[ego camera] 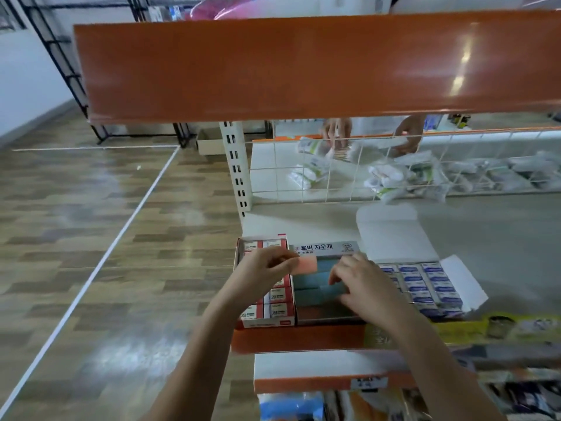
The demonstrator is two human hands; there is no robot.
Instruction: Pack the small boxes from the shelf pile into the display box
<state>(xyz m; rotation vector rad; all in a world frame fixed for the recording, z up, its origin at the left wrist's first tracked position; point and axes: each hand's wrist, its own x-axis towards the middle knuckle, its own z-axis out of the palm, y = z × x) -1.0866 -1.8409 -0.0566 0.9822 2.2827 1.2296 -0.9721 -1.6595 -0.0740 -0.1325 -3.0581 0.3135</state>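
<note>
Packing approx half done, I judge: display box (326, 287) at frame centre holds blue rows; left hand (264, 273) pinches pink small box (305, 265), right hand (361, 284) presses flat, nothing gripped.

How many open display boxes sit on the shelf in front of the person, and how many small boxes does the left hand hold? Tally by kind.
Open display boxes: 3 (red-and-white box, teal-filled box, blue-and-white box)
Small pink box, pinched by the left hand: 1
Total: 4
</note>
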